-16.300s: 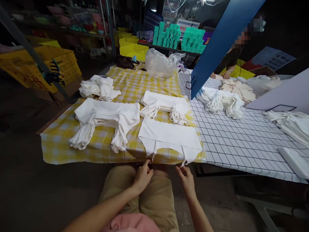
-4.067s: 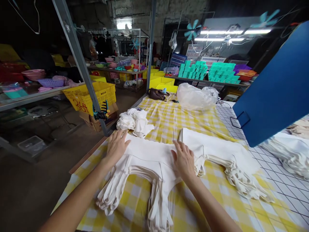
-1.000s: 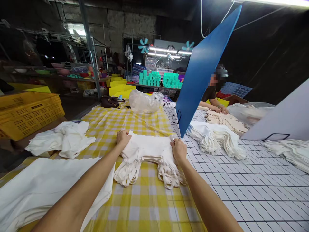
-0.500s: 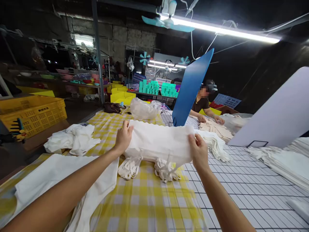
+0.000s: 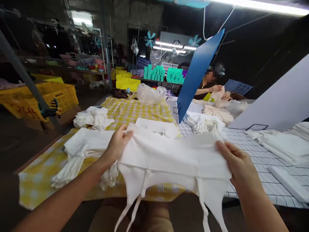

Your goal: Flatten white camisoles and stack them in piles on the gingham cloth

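A white camisole top (image 5: 173, 154) is stretched upside down between my hands, its wide band at the top and thin straps dangling past the table's front edge. My left hand (image 5: 118, 145) pinches one end of the band between thumb and fingers. At the opposite end, my right hand (image 5: 238, 162) grips the band the same way. Just behind the held top, more folded white fabric (image 5: 156, 125) lies on the table. Left of my left hand rests a stack of white garments (image 5: 89, 140), partly covered by my forearm.
Yellow checked cloth (image 5: 137, 108) covers the table's left part. Crumpled white garments (image 5: 93, 116) lie near a yellow crate (image 5: 60, 96). A blue board (image 5: 200, 77) and a white board (image 5: 277, 100) stand upright on the right. Beyond them, a co-worker's hands (image 5: 220, 91) hold beige fabric.
The white top has come toward me and down, off the strap bundles, and its straps now hang loose. My hands are farther apart. The co-worker has lifted beige fabric.
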Action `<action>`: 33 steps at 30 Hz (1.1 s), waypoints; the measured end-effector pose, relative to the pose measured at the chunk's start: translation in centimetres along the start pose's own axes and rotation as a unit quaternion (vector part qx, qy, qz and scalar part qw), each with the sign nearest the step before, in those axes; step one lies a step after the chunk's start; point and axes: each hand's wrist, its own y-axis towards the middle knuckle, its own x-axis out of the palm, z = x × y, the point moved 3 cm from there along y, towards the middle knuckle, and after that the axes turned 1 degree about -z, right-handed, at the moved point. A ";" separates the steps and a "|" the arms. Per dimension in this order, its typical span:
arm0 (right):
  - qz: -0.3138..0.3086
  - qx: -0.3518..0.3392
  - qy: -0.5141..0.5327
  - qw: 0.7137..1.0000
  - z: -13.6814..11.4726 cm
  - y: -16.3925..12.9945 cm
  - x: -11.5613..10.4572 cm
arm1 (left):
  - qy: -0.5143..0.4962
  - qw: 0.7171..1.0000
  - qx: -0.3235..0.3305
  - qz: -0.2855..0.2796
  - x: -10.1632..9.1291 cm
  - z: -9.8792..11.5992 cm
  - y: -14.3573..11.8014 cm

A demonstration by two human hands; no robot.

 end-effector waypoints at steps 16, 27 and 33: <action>0.040 -0.167 -0.364 0.915 15.8 -2.4 1.0 | 0.434 0.894 0.071 -0.091 8.0 -9.3 -8.6; 0.050 -0.078 -0.258 0.962 19.8 -10.4 3.2 | 0.142 0.969 -0.190 -0.073 9.9 -16.2 -16.2; 0.053 0.011 -0.167 0.984 19.8 -9.5 4.2 | -0.040 0.947 -0.286 -0.140 11.3 -17.1 -14.9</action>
